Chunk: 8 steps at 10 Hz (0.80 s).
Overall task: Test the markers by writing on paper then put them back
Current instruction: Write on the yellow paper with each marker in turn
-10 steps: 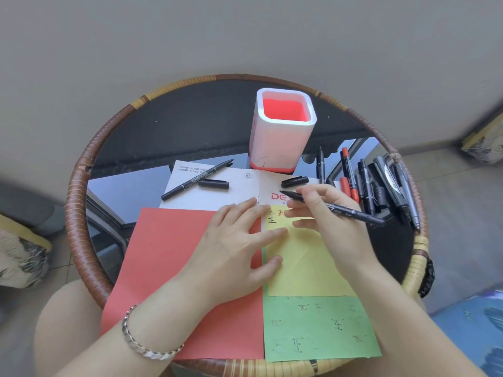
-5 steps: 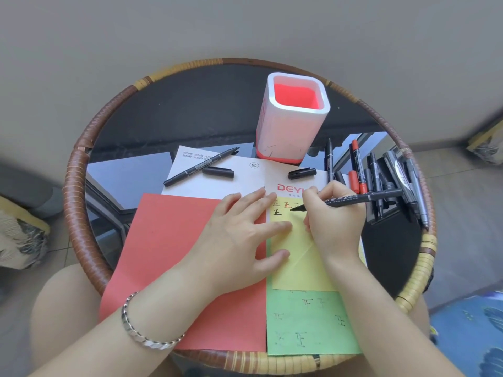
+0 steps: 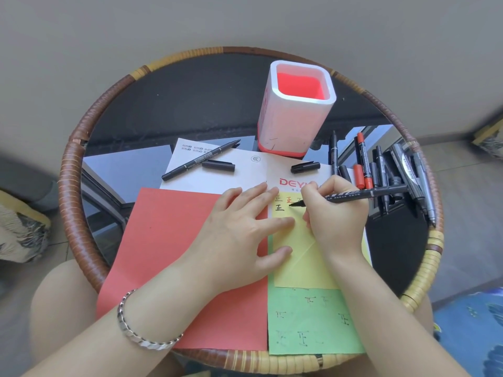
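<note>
My right hand (image 3: 336,213) grips an uncapped black marker (image 3: 364,193), its tip touching the yellow paper (image 3: 304,265) beside several written characters. My left hand (image 3: 239,232) lies flat with fingers spread, pressing on the yellow paper and the red paper (image 3: 174,254). A green paper (image 3: 313,325) with characters lies nearer me. A white pen holder with a red inside (image 3: 295,112) stands at the back. Another uncapped black marker (image 3: 200,160) and its cap (image 3: 217,165) rest on a white sheet (image 3: 245,175). A second loose cap (image 3: 304,167) lies close to the holder.
Several black markers and a red one (image 3: 363,161) lie in a pile at the right of the round glass table with a woven rim (image 3: 73,170). My knees show under the table. A wall rises behind it.
My right hand turned the marker from a raised slant down to the yellow paper, and its tip now touches the sheet. The left hand stays flat on the papers.
</note>
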Available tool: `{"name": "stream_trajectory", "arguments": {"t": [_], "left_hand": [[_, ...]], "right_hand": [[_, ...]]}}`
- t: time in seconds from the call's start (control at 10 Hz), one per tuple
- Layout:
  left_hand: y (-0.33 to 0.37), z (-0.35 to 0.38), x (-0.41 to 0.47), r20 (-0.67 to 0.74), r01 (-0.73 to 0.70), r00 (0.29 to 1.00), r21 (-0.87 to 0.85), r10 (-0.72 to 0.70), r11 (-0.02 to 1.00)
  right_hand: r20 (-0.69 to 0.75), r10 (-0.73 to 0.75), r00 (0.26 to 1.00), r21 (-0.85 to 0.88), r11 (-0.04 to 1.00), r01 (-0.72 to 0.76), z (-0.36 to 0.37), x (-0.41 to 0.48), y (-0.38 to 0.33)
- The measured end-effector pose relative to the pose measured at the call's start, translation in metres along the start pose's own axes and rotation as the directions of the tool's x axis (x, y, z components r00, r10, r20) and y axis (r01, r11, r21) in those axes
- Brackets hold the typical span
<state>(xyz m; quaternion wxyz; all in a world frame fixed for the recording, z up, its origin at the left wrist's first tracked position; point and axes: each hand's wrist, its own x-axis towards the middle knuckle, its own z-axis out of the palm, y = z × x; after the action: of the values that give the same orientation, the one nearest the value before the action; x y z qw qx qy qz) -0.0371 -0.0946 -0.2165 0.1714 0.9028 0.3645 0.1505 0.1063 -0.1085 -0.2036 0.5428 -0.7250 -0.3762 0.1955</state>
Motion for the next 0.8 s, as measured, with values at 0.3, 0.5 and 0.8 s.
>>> {"name": "stream_trajectory", "arguments": {"t": [0.3,0.5,0.8], "left_hand": [[0.0,0.0,0.0004,-0.009,-0.006,1.0,-0.009,0.006,1.0],[-0.0001,-0.0002,0.0004,0.003,-0.001,1.0,-0.012,0.001,1.0],[0.0003,-0.0002,0.0002,0.002,0.001,1.0,-0.01,-0.001,1.0]], "right_hand": [[-0.018,-0.022,1.0,-0.022,1.0,0.022,0.002,0.0013,0.0035],[-0.056,-0.042,0.998,-0.015,0.999,0.041,0.0006,0.0022,0.005],[-0.033,-0.024,0.999,0.021,0.999,0.025,0.0009,0.0025,0.0057]]}}
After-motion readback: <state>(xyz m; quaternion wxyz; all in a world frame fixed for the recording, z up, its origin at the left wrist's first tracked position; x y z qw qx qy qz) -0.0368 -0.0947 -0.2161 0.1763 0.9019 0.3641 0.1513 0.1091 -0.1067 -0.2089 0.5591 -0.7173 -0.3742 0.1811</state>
